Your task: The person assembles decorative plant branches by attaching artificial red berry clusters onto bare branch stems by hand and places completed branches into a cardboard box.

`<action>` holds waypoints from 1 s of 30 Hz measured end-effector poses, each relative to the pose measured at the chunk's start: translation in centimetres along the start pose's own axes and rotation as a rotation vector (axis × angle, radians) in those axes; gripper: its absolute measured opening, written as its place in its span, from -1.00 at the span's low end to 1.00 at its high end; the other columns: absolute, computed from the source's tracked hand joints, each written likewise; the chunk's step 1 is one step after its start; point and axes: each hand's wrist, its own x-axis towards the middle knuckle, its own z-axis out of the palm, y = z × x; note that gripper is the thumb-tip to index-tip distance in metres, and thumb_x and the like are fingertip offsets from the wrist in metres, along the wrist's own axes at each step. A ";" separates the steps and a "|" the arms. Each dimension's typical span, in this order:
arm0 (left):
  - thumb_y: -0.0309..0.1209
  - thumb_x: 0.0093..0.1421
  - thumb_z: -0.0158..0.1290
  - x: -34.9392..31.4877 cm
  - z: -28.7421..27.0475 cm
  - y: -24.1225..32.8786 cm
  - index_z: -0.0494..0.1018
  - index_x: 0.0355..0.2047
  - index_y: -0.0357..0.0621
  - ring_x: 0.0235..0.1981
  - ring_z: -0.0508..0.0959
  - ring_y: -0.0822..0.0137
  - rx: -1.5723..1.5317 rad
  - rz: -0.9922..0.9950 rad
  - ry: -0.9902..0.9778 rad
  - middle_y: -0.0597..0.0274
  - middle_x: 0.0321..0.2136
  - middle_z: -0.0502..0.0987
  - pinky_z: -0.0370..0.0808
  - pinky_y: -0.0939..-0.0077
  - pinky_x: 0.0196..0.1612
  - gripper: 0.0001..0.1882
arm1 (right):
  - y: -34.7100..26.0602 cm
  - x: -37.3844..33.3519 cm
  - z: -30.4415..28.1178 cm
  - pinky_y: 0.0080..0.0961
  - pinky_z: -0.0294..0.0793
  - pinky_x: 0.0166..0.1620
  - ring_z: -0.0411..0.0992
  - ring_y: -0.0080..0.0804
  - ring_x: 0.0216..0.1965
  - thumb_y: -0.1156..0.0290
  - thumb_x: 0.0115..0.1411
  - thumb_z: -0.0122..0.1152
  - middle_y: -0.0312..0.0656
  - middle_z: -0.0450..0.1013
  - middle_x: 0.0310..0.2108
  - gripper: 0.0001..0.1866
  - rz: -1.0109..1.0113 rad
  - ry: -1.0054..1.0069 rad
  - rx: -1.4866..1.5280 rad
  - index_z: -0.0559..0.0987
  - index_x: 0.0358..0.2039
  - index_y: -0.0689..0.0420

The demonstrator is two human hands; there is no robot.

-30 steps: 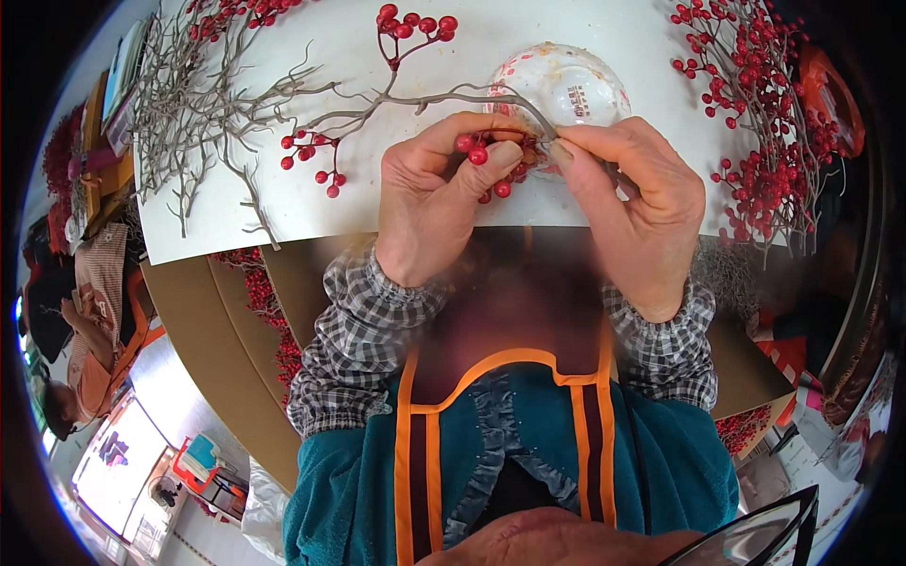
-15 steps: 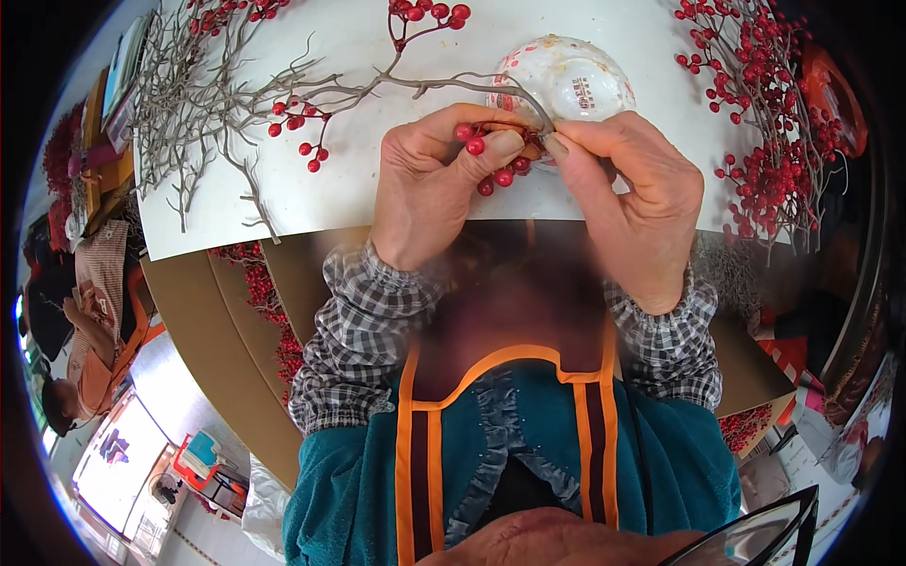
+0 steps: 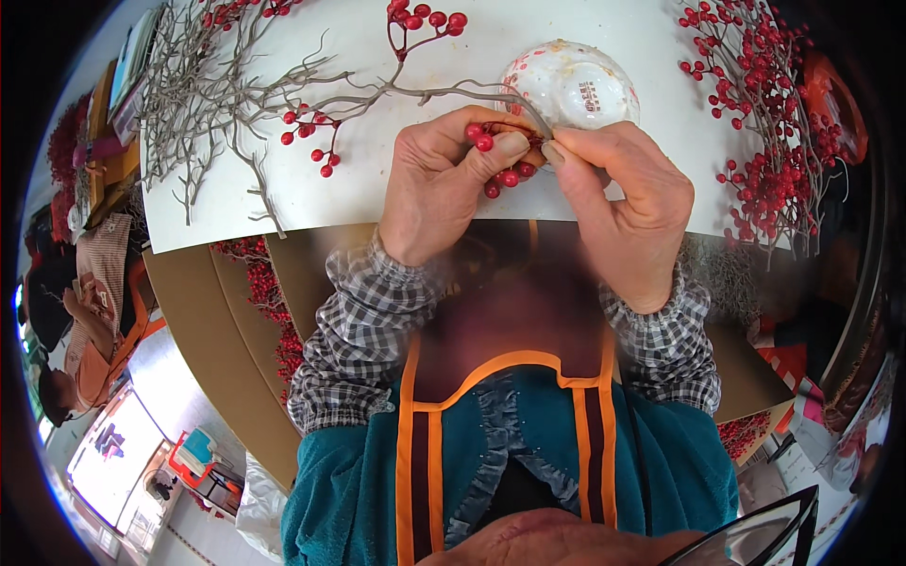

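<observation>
My left hand (image 3: 439, 184) is closed on a small sprig of red berries (image 3: 510, 176), its berries poking out around the thumb. Between the thumb and forefinger of my right hand (image 3: 628, 193) is the lower end of a grey-brown artificial branch (image 3: 387, 87). The two hands meet where sprig and stem come together, and the fingers partly hide that joint. From there the branch runs left across the white table, with red berry clusters (image 3: 412, 21) on some twigs. Just behind my hands, an upturned white bowl (image 3: 576, 80) with a red pattern lies partly covered by them.
Bare grey twigs (image 3: 203, 94) are heaped on the left of the white table (image 3: 321, 203). Berry branches (image 3: 764, 179) lie along its right side, beside an orange object (image 3: 835, 104). Below the edge, cardboard (image 3: 203, 330) holds more red berries (image 3: 269, 292). Another person (image 3: 90, 321) sits far left.
The view has shifted slightly, so the table and branch sit a little further right. Both hands keep their pinch at the stem's end; my right hand has drawn marginally closer to my left.
</observation>
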 end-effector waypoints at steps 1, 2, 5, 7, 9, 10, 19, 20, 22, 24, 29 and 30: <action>-0.51 0.26 0.08 0.0 0.0 0.1 0.54 -0.19 -0.35 -0.34 0.58 0.49 0.000 0.001 0.001 0.19 -0.38 0.63 0.53 0.62 -0.22 -0.83 | 0.0 0.1 0.0 -0.52 0.36 -0.51 0.40 -0.39 -0.59 0.61 0.00 0.30 -0.21 0.43 -0.58 -0.87 -0.011 -0.001 -0.004 0.60 -0.39 0.21; -0.51 0.26 0.08 0.0 0.1 0.3 0.54 -0.20 -0.35 -0.34 0.58 0.49 0.006 0.007 0.011 0.20 -0.38 0.62 0.53 0.62 -0.23 -0.84 | -0.1 0.2 -0.1 -0.52 0.36 -0.51 0.40 -0.39 -0.59 0.61 0.00 0.30 -0.21 0.43 -0.58 -0.87 -0.013 -0.001 -0.003 0.60 -0.39 0.21; -0.51 0.25 0.09 -0.3 0.3 0.9 0.53 -0.21 -0.34 -0.36 0.57 0.51 0.079 0.023 0.036 0.22 -0.40 0.62 0.52 0.65 -0.26 -0.85 | -0.2 0.6 0.0 -0.51 0.35 -0.52 0.39 -0.39 -0.59 0.63 -0.01 0.31 -0.20 0.41 -0.59 -0.85 -0.099 0.013 -0.061 0.60 -0.37 0.21; -0.51 0.25 0.09 -0.4 0.0 0.7 0.53 -0.21 -0.30 -0.45 0.50 0.57 0.131 -0.031 0.038 0.26 -0.43 0.60 0.46 0.70 -0.34 -0.86 | -0.1 0.4 -0.1 -0.52 0.33 -0.51 0.38 -0.39 -0.58 0.64 0.02 0.30 -0.19 0.41 -0.57 -0.85 -0.130 -0.016 -0.104 0.59 -0.34 0.23; -0.53 0.25 0.08 -0.4 0.0 0.1 0.53 -0.19 -0.29 -0.47 0.45 0.59 0.102 -0.009 0.004 0.31 -0.45 0.57 0.41 0.74 -0.40 -0.85 | -0.6 0.3 -0.3 -0.52 0.34 -0.51 0.38 -0.38 -0.58 0.64 0.03 0.29 -0.19 0.41 -0.57 -0.86 -0.079 -0.013 -0.056 0.59 -0.35 0.23; -0.54 0.25 0.08 -0.4 0.0 0.1 0.53 -0.19 -0.29 -0.46 0.45 0.59 0.100 0.000 -0.010 0.32 -0.45 0.55 0.40 0.74 -0.41 -0.85 | -0.9 0.2 -0.5 -0.52 0.34 -0.50 0.37 -0.37 -0.58 0.64 0.04 0.28 -0.19 0.41 -0.56 -0.87 0.004 -0.026 -0.016 0.59 -0.35 0.23; -0.52 0.25 0.09 -2.4 0.2 1.3 0.49 -0.16 -0.34 -0.32 0.54 0.45 0.142 0.106 0.130 0.17 -0.28 0.56 0.49 0.57 -0.19 -0.82 | -1.8 -1.9 -2.4 -0.59 0.41 -0.41 0.46 -0.52 -0.39 0.62 0.15 0.20 -0.13 0.51 -0.32 -0.73 0.130 0.096 0.114 0.55 -0.10 0.30; -0.52 0.25 0.09 -2.5 0.3 1.2 0.49 -0.16 -0.34 -0.32 0.54 0.45 0.145 0.100 0.132 0.17 -0.28 0.56 0.49 0.57 -0.19 -0.82 | -1.2 -2.2 -2.8 -0.61 0.41 -0.39 0.45 -0.51 -0.37 0.63 0.15 0.20 -0.13 0.51 -0.31 -0.74 0.143 0.079 0.129 0.55 -0.12 0.31; -0.51 0.24 0.11 -2.4 1.1 1.1 0.48 -0.12 -0.33 -0.36 0.52 0.46 0.147 0.110 0.194 0.18 -0.30 0.57 0.48 0.61 -0.23 -0.78 | -0.8 -2.1 -3.5 -0.64 0.41 -0.34 0.45 -0.51 -0.35 0.60 0.17 0.19 -0.12 0.50 -0.30 -0.77 0.202 0.004 0.161 0.56 -0.14 0.33; -0.51 0.25 0.10 -2.2 1.1 1.2 0.47 -0.09 -0.32 -0.37 0.51 0.49 0.168 0.079 0.174 0.22 -0.31 0.57 0.46 0.65 -0.24 -0.76 | -0.4 -1.2 -3.6 -0.67 0.40 -0.30 0.43 -0.54 -0.36 0.57 0.19 0.19 -0.14 0.49 -0.31 -0.79 0.242 -0.052 0.249 0.56 -0.16 0.35; -0.57 0.26 0.06 -2.5 2.0 1.0 0.47 -0.05 -0.30 -0.28 0.53 0.51 0.233 0.098 0.161 0.23 -0.25 0.59 0.47 0.65 -0.22 -0.75 | 0.7 -0.9 -3.5 -0.69 0.39 -0.25 0.40 -0.61 -0.34 0.56 0.24 0.17 -0.24 0.49 -0.31 -0.82 0.404 -0.021 0.576 0.58 -0.15 0.33; -0.58 0.25 0.06 -2.6 1.9 1.0 0.46 -0.04 -0.30 -0.26 0.54 0.48 0.257 0.079 0.167 0.22 -0.23 0.59 0.48 0.63 -0.19 -0.74 | 1.0 -1.1 -3.5 -0.69 0.39 -0.25 0.40 -0.61 -0.34 0.56 0.24 0.17 -0.24 0.49 -0.31 -0.82 0.404 -0.021 0.580 0.58 -0.15 0.33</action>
